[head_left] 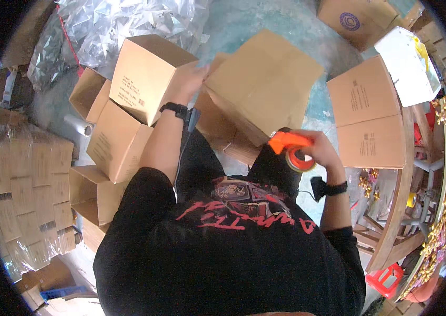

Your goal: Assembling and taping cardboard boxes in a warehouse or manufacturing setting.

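While the left hand (194,76) was pressed with fingers spread against the cardboard box (262,84) ahead, an orange tape dispenser (292,148) was gripped in the raised right hand (322,151) at the box's near edge.

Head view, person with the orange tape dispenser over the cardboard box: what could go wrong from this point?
1. The left hand touches only the far edge of the cardboard box, which sits tilted near the person's knees; it might shift under the tape.
2. The right hand grips the orange tape dispenser close to the body, so its cutting edge may catch fingers or clothing.
3. Open boxes crowd the left side and could be knocked.
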Demonstrator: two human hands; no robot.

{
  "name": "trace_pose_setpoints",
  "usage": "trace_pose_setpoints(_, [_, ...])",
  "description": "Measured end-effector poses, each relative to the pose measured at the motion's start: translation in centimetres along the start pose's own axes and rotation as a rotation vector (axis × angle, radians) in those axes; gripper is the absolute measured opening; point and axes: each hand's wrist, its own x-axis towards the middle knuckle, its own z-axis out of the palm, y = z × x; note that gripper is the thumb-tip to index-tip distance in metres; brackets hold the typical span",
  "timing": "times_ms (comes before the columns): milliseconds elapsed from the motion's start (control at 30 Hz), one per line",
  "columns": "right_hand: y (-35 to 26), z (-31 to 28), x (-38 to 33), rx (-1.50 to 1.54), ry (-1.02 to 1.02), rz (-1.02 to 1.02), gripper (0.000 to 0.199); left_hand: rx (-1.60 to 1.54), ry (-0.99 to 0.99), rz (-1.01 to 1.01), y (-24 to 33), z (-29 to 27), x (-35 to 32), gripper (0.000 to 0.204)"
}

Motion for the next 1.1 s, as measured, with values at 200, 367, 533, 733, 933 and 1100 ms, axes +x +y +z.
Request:
trace_pose_setpoints(200, [-6.0,7.2,7.9,-0.664,-0.209,-0.002,0.042,0.503,0.288,-0.085,0.3,4.2,2.2,0.064])
trace_pose_setpoints(367, [-1.4,14.2,11.9,-0.666,-0.143,-0.001,0.033,0.515,0.467,0.136,0.0,10.3,-2.3,0.084])
trace_pose_setpoints(533, [2.4,18.4,13.6,-0.45,-0.055,-0.265,0.03,0.573,0.523,0.382,-1.3,15.0,-9.0,0.088])
trace_pose_setpoints(733, [1.4,14.5,8.8,-0.316,0.003,-0.068,0.05,0.346,0.351,0.314,-0.7,9.4,-7.4,0.071])
trace_pose_setpoints(933, [8.3,9.4,3.3,0.214,0.429,0.378,0.034,0.172,0.323,0.292,-5.8,1.1,-5.2,0.063])
trace_pose_setpoints(1100, [15.4,7.8,-1.1,1.065,0.91,0.349,0.019,-0.007,0.427,-0.028,-4.5,-1.9,-4.7,0.053])
